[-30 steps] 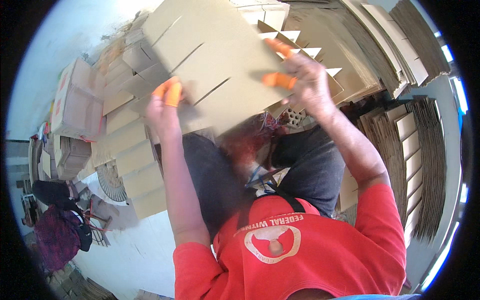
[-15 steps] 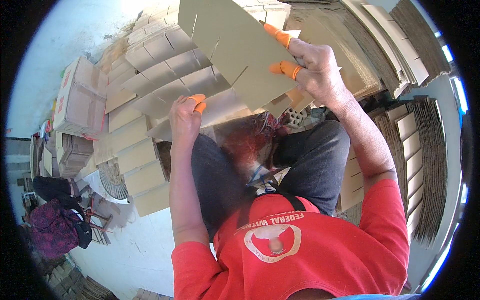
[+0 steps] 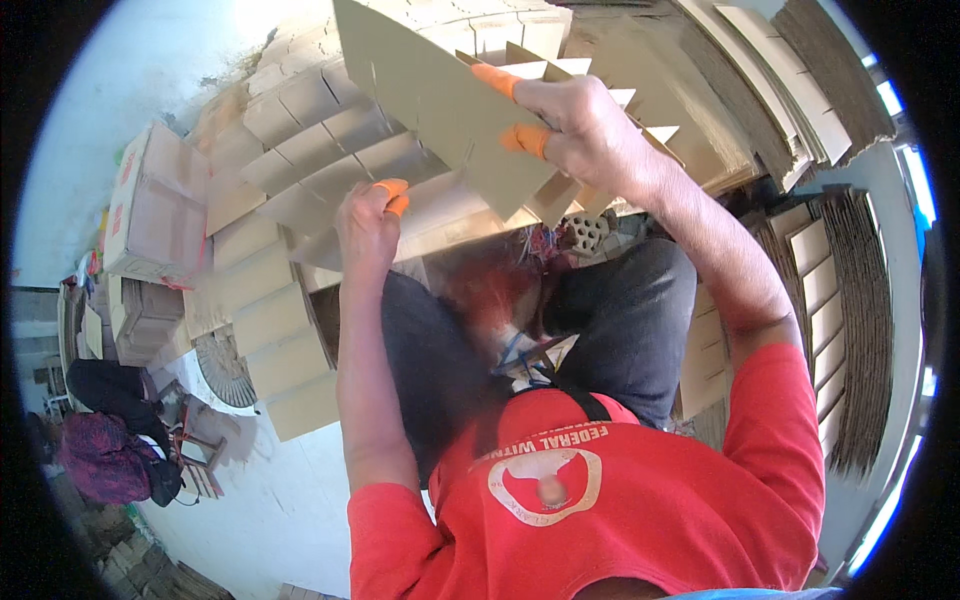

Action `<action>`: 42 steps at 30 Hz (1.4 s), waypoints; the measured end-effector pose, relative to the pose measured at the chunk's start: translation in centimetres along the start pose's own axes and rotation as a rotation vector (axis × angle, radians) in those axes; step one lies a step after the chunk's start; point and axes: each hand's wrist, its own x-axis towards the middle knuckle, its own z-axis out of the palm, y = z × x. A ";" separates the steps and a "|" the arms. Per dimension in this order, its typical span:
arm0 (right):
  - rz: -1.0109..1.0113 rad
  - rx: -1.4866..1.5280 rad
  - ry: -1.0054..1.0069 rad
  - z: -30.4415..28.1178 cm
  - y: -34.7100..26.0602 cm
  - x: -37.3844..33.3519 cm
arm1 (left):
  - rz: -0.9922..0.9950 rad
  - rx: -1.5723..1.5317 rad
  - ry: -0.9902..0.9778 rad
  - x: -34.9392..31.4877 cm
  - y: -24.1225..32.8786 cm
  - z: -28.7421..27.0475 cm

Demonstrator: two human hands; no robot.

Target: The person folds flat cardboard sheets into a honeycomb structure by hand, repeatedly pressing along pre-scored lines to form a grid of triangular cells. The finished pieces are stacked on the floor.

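Note:
My right hand (image 3: 590, 130), with orange finger cots on thumb and finger, grips the edge of a slotted cardboard sheet (image 3: 430, 105) held up and tilted over the work surface. Behind that hand, crossed cardboard pieces of a partition grid (image 3: 560, 185) partly show. My left hand (image 3: 366, 225), also in orange finger cots, is closed with thumb and finger close together, beside rows of slotted cardboard strips (image 3: 320, 190). Whatever it may pinch is hidden by the hand.
Stacked cardboard sheets (image 3: 845, 330) stand on the right. On the left are a closed carton (image 3: 155, 205), overlapping cardboard pieces (image 3: 275, 325) and a round fan-like grille (image 3: 225, 368). Another person (image 3: 110, 455) sits at the far left.
My right hand has moved left and slightly down, swinging the sheet left and turning it more edge-on. More of the grid behind shows. My left hand has barely moved.

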 end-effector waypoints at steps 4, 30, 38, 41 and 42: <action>0.018 0.003 -0.030 -0.3 -0.5 -0.9 | -0.004 -0.003 -0.024 -0.1 0.0 0.1; -0.057 0.133 -0.147 4.6 2.5 -0.2 | -0.096 0.026 -0.091 0.5 0.0 0.2; -0.095 0.096 -0.113 5.5 2.6 -2.1 | -0.114 0.062 -0.113 0.3 0.2 -0.2; -0.173 0.124 -0.162 5.2 2.9 -2.0 | -0.122 0.013 -0.094 0.2 0.1 -0.1; -0.213 0.141 -0.184 5.2 3.1 -1.8 | -0.122 0.018 -0.097 0.1 0.2 -0.2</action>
